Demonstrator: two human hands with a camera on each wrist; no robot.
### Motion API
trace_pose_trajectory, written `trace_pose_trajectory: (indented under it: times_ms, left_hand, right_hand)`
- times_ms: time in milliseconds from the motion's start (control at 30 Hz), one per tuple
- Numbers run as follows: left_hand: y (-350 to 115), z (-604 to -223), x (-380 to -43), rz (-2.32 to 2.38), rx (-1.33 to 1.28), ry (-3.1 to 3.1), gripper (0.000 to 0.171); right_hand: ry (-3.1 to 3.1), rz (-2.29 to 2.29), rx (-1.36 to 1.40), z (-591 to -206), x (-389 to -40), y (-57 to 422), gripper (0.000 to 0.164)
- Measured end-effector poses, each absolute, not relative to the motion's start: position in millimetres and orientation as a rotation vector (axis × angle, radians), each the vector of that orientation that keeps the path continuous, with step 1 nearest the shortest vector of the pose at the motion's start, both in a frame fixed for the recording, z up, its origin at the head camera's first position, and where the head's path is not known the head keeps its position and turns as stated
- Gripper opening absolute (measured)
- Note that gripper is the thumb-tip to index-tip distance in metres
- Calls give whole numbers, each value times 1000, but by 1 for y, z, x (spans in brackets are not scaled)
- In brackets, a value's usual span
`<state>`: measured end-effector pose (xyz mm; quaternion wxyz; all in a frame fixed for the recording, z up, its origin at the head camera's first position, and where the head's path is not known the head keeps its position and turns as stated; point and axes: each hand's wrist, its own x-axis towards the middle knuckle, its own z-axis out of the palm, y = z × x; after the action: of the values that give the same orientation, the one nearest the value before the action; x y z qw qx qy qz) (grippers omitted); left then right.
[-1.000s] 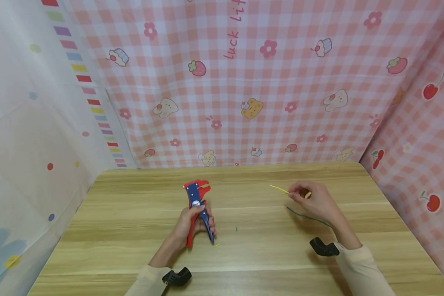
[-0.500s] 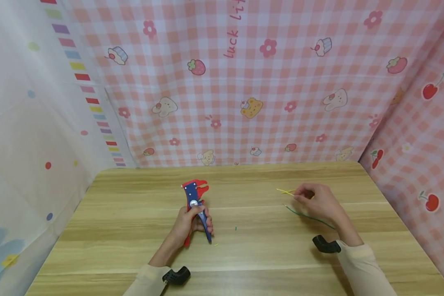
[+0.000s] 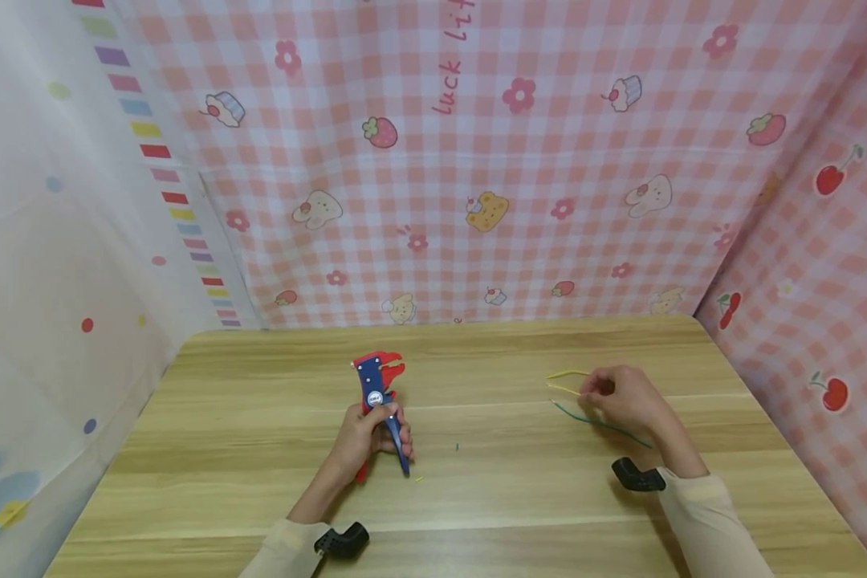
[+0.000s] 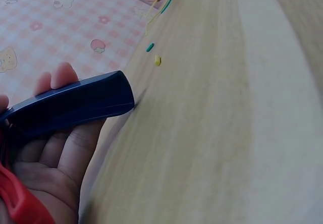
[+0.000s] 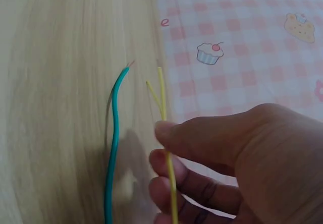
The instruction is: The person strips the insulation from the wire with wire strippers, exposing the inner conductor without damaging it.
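My left hand (image 3: pixel 357 445) grips a wire stripper (image 3: pixel 373 397) by its red and blue handles, its head pointing away from me. In the left wrist view its blue handle (image 4: pixel 75 100) crosses the fingers. On the right, my right hand (image 3: pixel 624 401) pinches yellow wire (image 5: pixel 162 95) between thumb and fingertips. Two yellow ends stick out past the fingers and spread apart, and a length runs back under the palm. Beside that hand a green wire (image 5: pixel 115 128) lies on the table, with bare copper strands at its tip.
A small green piece (image 3: pixel 457 446) and a small yellow piece (image 4: pixel 158 60) lie on the wooden table (image 3: pixel 491 514) between the hands. Patterned cloth (image 3: pixel 433 177) hangs behind the table and along both sides. A black device sits at each wrist.
My right hand has moved right and slightly nearer to me with the yellow wire, whose two ends now stand farther apart. The left hand keeps hold of the wire stripper, nearly still.
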<state>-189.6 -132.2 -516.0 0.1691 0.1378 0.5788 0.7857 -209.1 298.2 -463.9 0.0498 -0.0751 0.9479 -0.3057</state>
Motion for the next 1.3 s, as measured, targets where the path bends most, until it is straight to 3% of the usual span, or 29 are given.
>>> trace_pose_trajectory:
  times_ms: [1000,1300]
  left_hand:
    - [-134,-517,-188,2238,421,1661,27]
    - [-134,-517,-188,2234,412,1664,26]
  right_hand:
    - [2967,-942,-237,-471,-211,312,4]
    - [3059,-1041,-174,-474,-217,318,12]
